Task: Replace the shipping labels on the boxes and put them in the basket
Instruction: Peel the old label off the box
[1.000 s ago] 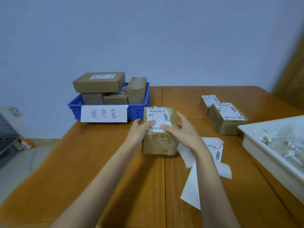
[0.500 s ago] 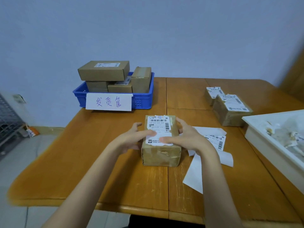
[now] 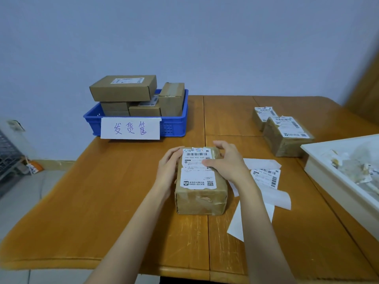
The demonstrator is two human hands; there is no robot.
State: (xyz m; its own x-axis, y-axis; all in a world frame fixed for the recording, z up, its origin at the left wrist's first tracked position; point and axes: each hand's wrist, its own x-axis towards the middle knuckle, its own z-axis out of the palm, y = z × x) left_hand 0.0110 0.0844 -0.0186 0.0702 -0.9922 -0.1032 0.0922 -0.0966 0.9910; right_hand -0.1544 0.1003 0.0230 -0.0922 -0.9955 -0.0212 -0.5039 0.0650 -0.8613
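A taped brown box [image 3: 200,198] lies on the wooden table [image 3: 123,201] in front of me, with a white shipping label [image 3: 198,171] across its top. My left hand [image 3: 169,169] rests flat against the box's left side. My right hand [image 3: 227,160] curls over the far right edge, thumb pressing on the label. A blue basket [image 3: 174,124] with a handwritten paper sign stands at the back left and holds several brown boxes [image 3: 123,88]. Two more labelled boxes [image 3: 285,136] wait at the right.
Loose labels and white backing sheets [image 3: 266,181] lie just right of the box. A white tray [image 3: 328,171] with crumpled paper scraps sits at the right edge. The table's front edge is close to me; the floor shows at the left.
Both hands slid from the label's near end toward the far end of the box. My view tilted, so the box and basket sit lower in the frame.
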